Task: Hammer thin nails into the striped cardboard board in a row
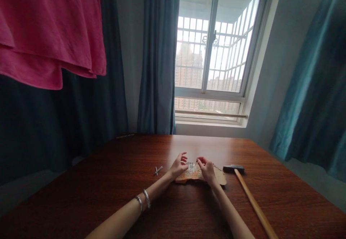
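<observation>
Overhead at the far left, a pink towel [54, 30] hung in soft, plush folds before dark curtains. Beneath it spread the glossy, reddish-brown table [81, 195], its grain streaked. Two silvery bracelets [143, 200] ringed the left wrist. Just left of the left hand [178, 164], slim metal nails [158, 170] lay loose and crossed, presumably set there to be within easy reach. That hand was empty, fingers loosely curled and apart, thumb beside the slab; whether it touched, I cannot tell.

Near the table's middle, between the hands, the speckled slab [192, 174] lay flat, probably to give a steady base, its near edge orange and uneven. Thin nails stood upright on it. Toward its right, the right hand [206, 167] pinched a slender dark nail [196, 162] between thumb and fingertips, apparently to hold it upright. Beyond that, the slab's tan end had a rounded corner. Farther right rested a hammer [254, 202], blocky dark head far, smooth pale wooden handle slanting near, seemingly convenient to grasp.
</observation>
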{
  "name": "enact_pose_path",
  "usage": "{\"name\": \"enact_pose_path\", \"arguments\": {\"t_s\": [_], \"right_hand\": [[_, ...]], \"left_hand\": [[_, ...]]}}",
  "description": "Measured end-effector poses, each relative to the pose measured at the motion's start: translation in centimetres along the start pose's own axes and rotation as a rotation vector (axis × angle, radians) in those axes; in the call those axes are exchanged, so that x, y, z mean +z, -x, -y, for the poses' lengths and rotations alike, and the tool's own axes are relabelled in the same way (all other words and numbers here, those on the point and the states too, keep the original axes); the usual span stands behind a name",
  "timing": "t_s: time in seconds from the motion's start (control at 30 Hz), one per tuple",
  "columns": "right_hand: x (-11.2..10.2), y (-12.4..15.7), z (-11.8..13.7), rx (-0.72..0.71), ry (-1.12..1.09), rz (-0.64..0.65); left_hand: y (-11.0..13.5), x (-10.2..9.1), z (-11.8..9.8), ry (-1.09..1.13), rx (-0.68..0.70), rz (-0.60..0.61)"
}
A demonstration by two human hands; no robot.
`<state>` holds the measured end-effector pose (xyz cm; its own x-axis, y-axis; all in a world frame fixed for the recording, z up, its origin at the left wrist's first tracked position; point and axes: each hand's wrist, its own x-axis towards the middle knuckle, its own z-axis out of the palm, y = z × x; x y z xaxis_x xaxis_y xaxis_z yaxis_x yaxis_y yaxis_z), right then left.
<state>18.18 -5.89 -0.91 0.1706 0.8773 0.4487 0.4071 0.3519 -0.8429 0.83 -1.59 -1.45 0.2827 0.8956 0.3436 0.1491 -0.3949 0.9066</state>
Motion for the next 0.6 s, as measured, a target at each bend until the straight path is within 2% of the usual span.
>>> {"name": "enact_pose_path", "arguments": {"t_s": [0.1, 0.3, 0.6], "right_hand": [[1.0, -0.3, -1.2, -0.021, 0.03, 0.028], [1.5, 0.0, -2.5, -0.026, 0.075, 0.053], [1.4, 0.5, -1.4, -0.046, 0.107, 0.05]], "left_hand": [[-0.8, 0.7, 0.9, 0.062, -0.022, 0.046], [-1.7, 1.0, 0.9, 0.192, -0.054, 0.16], [-1.4, 1.4, 0.6, 0.103, -0.063, 0.189]]}}
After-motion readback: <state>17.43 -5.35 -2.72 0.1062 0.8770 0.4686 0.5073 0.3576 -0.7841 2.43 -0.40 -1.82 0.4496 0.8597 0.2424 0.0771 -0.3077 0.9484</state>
